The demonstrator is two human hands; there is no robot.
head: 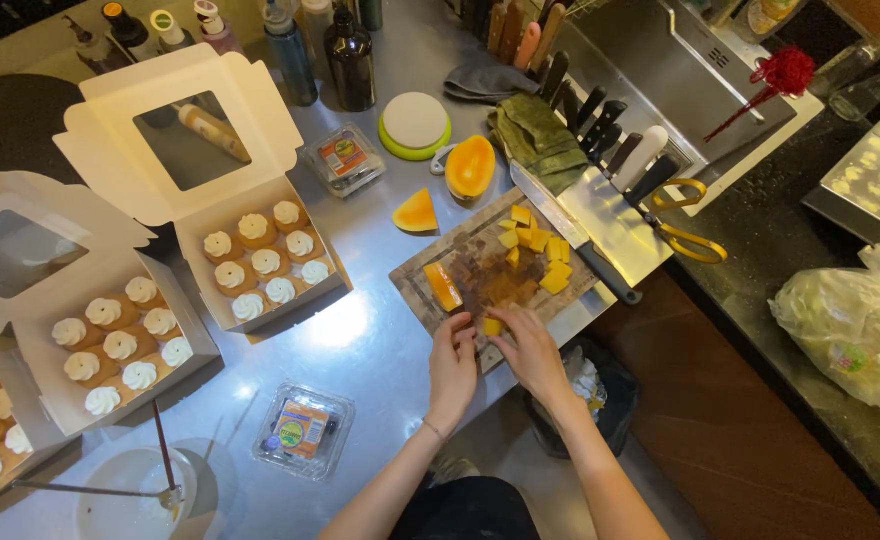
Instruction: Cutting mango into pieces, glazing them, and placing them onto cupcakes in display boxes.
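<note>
On a wooden cutting board [430, 275] lie several yellow-orange fruit cubes [535, 250] and an orange slice [443, 286]. My left hand [453, 360] and my right hand [525, 345] meet at the board's near edge, fingertips pinched together on one small orange fruit piece [492, 326]. A large knife [570, 235] rests across the board's far side. A fruit wedge [416, 213] and a half fruit [470, 166] lie on the steel counter beyond the board.
Open white boxes of frosted cupcakes [265, 262] fill the left side. Two clear berry punnets [305, 430] [343, 158], bottles, a round green-rimmed lid [414, 124], a knife rack [610, 140], yellow scissors [685, 235], a bowl with whisk [135, 495] and a bin [600, 390] surround the board.
</note>
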